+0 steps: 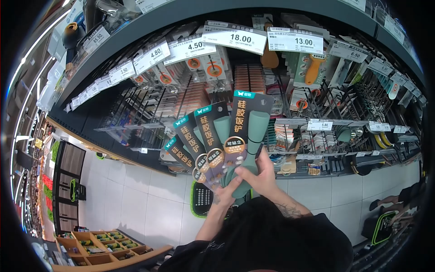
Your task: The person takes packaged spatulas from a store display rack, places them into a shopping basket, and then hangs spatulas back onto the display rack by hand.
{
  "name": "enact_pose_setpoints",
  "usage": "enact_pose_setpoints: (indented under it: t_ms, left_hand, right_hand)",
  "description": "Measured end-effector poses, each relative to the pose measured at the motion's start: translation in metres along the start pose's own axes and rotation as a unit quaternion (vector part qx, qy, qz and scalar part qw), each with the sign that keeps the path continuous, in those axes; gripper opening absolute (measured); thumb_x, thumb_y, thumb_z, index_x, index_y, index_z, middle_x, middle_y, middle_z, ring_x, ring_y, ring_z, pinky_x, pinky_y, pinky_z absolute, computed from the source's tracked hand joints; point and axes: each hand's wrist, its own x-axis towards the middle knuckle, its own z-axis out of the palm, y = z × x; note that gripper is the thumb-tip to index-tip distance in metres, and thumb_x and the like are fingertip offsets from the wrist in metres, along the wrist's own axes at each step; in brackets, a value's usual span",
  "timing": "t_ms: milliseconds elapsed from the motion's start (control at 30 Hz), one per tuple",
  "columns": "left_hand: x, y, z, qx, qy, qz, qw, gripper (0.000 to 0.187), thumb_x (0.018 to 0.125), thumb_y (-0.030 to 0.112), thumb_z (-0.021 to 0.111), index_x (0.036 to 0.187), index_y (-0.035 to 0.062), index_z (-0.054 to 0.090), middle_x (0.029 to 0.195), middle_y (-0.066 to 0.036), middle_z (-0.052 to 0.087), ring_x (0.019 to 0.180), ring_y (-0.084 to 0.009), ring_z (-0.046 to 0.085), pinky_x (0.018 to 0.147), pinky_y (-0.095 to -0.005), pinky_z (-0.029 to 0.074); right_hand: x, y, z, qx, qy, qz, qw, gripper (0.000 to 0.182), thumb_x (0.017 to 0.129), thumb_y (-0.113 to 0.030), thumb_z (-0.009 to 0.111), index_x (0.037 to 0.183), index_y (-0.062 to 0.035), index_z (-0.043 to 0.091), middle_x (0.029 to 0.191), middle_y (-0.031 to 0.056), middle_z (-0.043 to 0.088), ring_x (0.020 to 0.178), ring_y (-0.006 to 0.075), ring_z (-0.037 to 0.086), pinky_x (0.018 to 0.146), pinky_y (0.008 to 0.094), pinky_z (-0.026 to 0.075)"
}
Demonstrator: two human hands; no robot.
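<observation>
Four carded silicone rice spatulas (217, 136) are fanned out like playing cards, held up in front of a shop shelf. Each has a dark backing card with a teal corner tag and a grey-green spatula fixed to it; the rightmost card stands tallest and nearly upright, the others lean further left in turn. The left hand (225, 192) grips the lower ends of the fan from below, fingers closed around the bunched cards. The right hand (260, 174) sits just beside it — its fingers clamped on the handle end of the rightmost spatula, thumb across the front.

Behind the fan is the display rack (290, 122) of wire hooks hung with packaged kitchen tools, among them an orange-handled peeler (312, 68). Price tags (233, 38) run along the shelf edge above — 18.00, 13.00, 4.50, 4.80. Below lies pale tiled floor (136, 199), with a green-rimmed shopping basket (201, 199) standing on it under the hands. At lower left, wooden crates (97, 247) hold small goods.
</observation>
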Motion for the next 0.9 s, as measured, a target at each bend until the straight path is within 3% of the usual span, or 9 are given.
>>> enact_pose_setpoints:
  t_ms: [100,167,267,300,333,467,567,700,900]
  left_hand:
    - [0.004,0.004,0.004,-0.017,0.001,0.011,1.000,0.051,0.088,0.007,0.069,0.135,0.0016,0.049,0.127,-0.011,0.058,0.116,-0.0224,0.058,0.100,-0.0370,0.048]
    - [0.005,0.005,0.006,0.000,0.014,0.014,1.000,0.050,0.089,0.009,0.069,0.134,0.0012,0.049,0.125,-0.011,0.059,0.115,-0.0222,0.058,0.098,-0.0372,0.049]
    - [0.016,0.008,0.000,0.063,0.033,0.010,0.997,0.046,0.091,0.014,0.067,0.132,0.0004,0.050,0.120,-0.011,0.061,0.110,-0.0214,0.060,0.093,-0.0368,0.051]
    - [0.020,0.012,-0.002,0.109,0.041,0.001,0.993,0.044,0.092,0.016,0.065,0.131,-0.0001,0.051,0.118,-0.011,0.062,0.106,-0.0208,0.061,0.089,-0.0362,0.053]
    - [0.026,0.015,-0.003,0.063,-0.038,0.000,0.997,0.042,0.094,0.021,0.063,0.128,-0.0007,0.053,0.111,-0.011,0.064,0.098,-0.0191,0.062,0.081,-0.0337,0.053]
    - [0.039,0.043,0.015,0.114,-0.070,0.019,0.991,0.034,0.095,0.020,0.062,0.121,-0.0008,0.059,0.101,-0.009,0.065,0.087,-0.0160,0.062,0.074,-0.0310,0.052]
    - [0.054,0.054,0.025,0.192,-0.094,0.049,0.976,0.029,0.096,0.019,0.060,0.117,-0.0003,0.061,0.095,-0.008,0.066,0.083,-0.0142,0.061,0.073,-0.0301,0.051]
    - [0.067,0.060,0.045,0.201,-0.105,0.089,0.970,0.027,0.096,0.018,0.062,0.116,0.0003,0.062,0.089,-0.006,0.066,0.079,-0.0117,0.060,0.070,-0.0269,0.050]
    - [0.073,0.070,0.054,0.237,-0.118,0.084,0.961,0.029,0.096,0.017,0.063,0.119,-0.0002,0.060,0.096,-0.007,0.065,0.083,-0.0120,0.060,0.074,-0.0278,0.051]
  right_hand:
    - [-0.002,0.005,-0.007,-0.032,-0.063,0.010,0.997,0.052,0.092,-0.005,0.063,0.137,0.0016,0.040,0.127,0.0091,0.054,0.117,0.0154,0.052,0.101,0.0329,0.042]
    - [-0.001,0.007,-0.005,-0.067,-0.019,-0.003,0.998,0.046,0.094,-0.010,0.063,0.134,0.0002,0.042,0.118,0.0085,0.058,0.105,0.0130,0.056,0.090,0.0284,0.047]
    - [0.010,0.000,-0.012,-0.052,0.038,-0.043,0.997,0.041,0.096,-0.010,0.059,0.133,-0.0009,0.042,0.115,0.0089,0.060,0.104,0.0137,0.059,0.086,0.0283,0.049]
    - [0.014,-0.013,-0.015,-0.007,0.044,-0.011,0.999,0.037,0.098,-0.011,0.055,0.131,-0.0016,0.041,0.111,0.0108,0.062,0.096,0.0146,0.063,0.081,0.0285,0.052]
    - [0.019,-0.012,-0.026,0.003,0.047,-0.014,0.999,0.037,0.099,-0.012,0.054,0.131,-0.0008,0.040,0.111,0.0129,0.062,0.092,0.0181,0.066,0.079,0.0314,0.055]
    - [0.028,-0.013,-0.052,-0.057,0.087,-0.048,0.993,0.033,0.102,-0.016,0.049,0.129,-0.0003,0.038,0.103,0.0154,0.063,0.077,0.0213,0.068,0.069,0.0336,0.058]
    - [0.023,-0.008,-0.064,-0.053,0.071,-0.023,0.996,0.034,0.101,-0.015,0.050,0.129,-0.0002,0.038,0.100,0.0143,0.063,0.076,0.0201,0.068,0.068,0.0330,0.057]
    - [0.014,-0.004,-0.060,-0.062,0.107,-0.013,0.992,0.028,0.099,-0.010,0.054,0.124,-0.0007,0.043,0.083,0.0097,0.065,0.073,0.0165,0.067,0.067,0.0291,0.055]
    - [0.009,-0.006,-0.065,-0.094,0.085,0.002,0.992,0.020,0.098,-0.008,0.055,0.115,0.0002,0.049,0.084,0.0070,0.065,0.074,0.0143,0.067,0.067,0.0285,0.054]
